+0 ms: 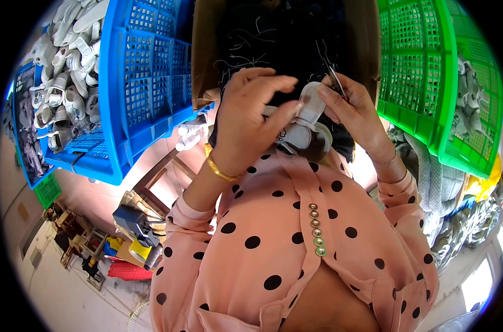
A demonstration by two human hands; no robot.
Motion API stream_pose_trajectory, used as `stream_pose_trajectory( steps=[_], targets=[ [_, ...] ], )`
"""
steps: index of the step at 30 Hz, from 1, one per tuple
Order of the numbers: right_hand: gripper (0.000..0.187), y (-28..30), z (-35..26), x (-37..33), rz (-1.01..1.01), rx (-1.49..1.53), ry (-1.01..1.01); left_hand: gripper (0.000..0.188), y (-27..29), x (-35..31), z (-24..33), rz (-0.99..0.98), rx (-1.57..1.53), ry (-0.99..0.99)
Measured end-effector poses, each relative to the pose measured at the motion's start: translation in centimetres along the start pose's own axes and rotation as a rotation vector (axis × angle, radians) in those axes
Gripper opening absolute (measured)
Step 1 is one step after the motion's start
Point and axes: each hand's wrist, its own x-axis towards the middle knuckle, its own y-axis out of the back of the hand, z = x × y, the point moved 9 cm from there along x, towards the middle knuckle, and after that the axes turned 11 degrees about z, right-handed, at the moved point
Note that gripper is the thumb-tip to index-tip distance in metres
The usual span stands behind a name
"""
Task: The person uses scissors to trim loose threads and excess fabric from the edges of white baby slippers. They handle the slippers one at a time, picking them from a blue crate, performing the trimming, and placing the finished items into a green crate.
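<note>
A small white-grey shoe upper (313, 103) is held up in front of my torso, its rounded tongue pointing up. My right hand (354, 105) pinches the tongue's edge, thumb on top. The same hand also holds a slim metal tool that looks like thread snips (335, 82), blades pointing up. On the other side, my left hand (251, 108) has its index finger and thumb apart, the thumb tip close to the tongue. Whether that thumb touches the upper I cannot tell. A dark lap or cloth (268, 41) with loose white threads lies behind the hands.
A blue plastic crate (143, 72) stands at left, near many white shoe uppers (68, 77). At right is a green crate (412, 66), with more grey uppers (468, 102) beyond. Cardboard sides (206, 55) flank the dark cloth. A black machine (135, 221) sits lower left.
</note>
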Motion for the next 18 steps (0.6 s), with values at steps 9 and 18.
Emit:
stream_pose_trajectory(
  steps=[9, 18],
  targets=[
    [0.023, -0.2, -1.9, -0.6, 0.059, -0.301, 0.237, 0.011, -1.2, 0.6, 0.6, 0.099, 0.066, -0.149],
    [0.017, 0.0, 1.0, -0.1, 0.018, 0.127, -0.012, 0.008, -0.3, 1.0, -2.6, 0.212, 0.029, 0.149]
  ],
)
